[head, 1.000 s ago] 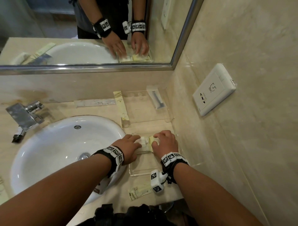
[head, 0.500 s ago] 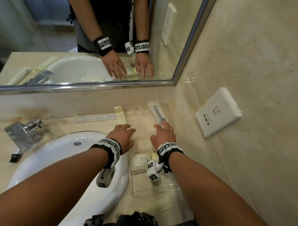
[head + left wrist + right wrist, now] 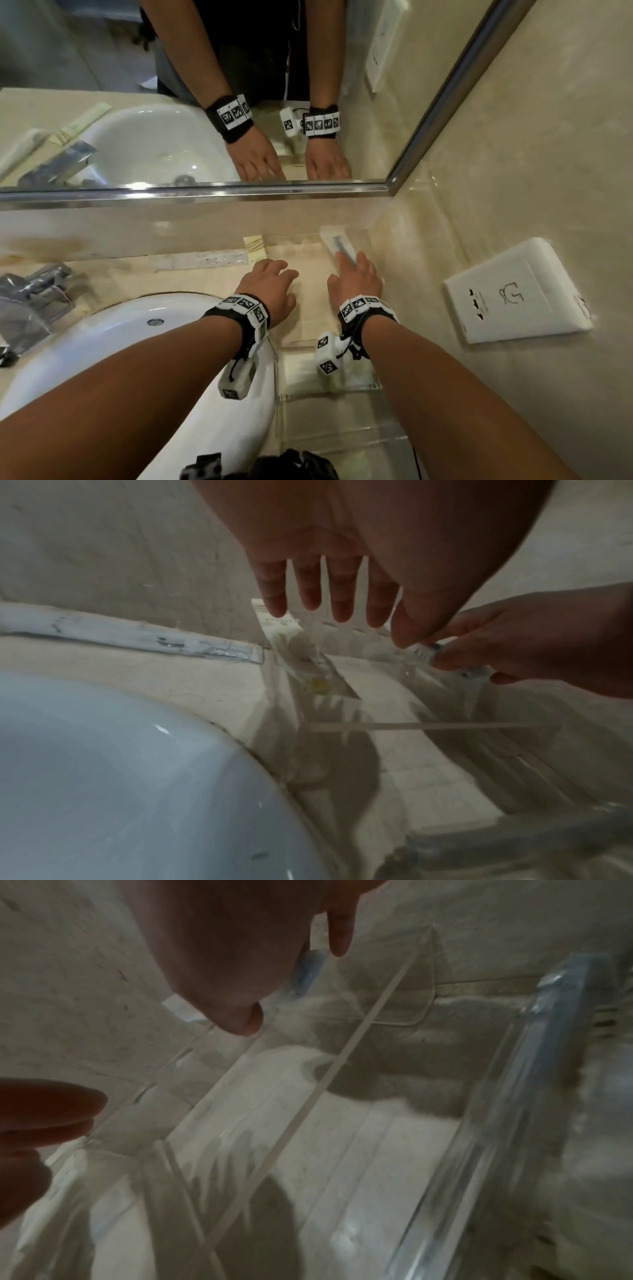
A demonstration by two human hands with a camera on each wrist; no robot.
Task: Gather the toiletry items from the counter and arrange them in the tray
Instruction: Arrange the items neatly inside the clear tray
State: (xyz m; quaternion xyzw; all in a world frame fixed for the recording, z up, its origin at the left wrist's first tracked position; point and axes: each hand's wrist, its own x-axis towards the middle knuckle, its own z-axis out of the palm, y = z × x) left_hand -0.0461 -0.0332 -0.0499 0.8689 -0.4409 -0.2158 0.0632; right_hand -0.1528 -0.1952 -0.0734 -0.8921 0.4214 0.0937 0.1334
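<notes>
I've moved both hands forward off the small packets. My right hand (image 3: pixel 354 281) now pinches the wrapped razor (image 3: pixel 337 244) over the clear tray's (image 3: pixel 342 435) far end; my left hand (image 3: pixel 270 287) hovers spread beside the yellow sachet (image 3: pixel 255 246).

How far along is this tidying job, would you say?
Partly done. Small packets already lie in the clear tray's middle section. In hand: the right hand pinches the wrapped razor at the tray's far end, while the left hand reaches with open fingers toward the yellow sachet. Left to do: the long white packet lies on the counter behind the sink.
</notes>
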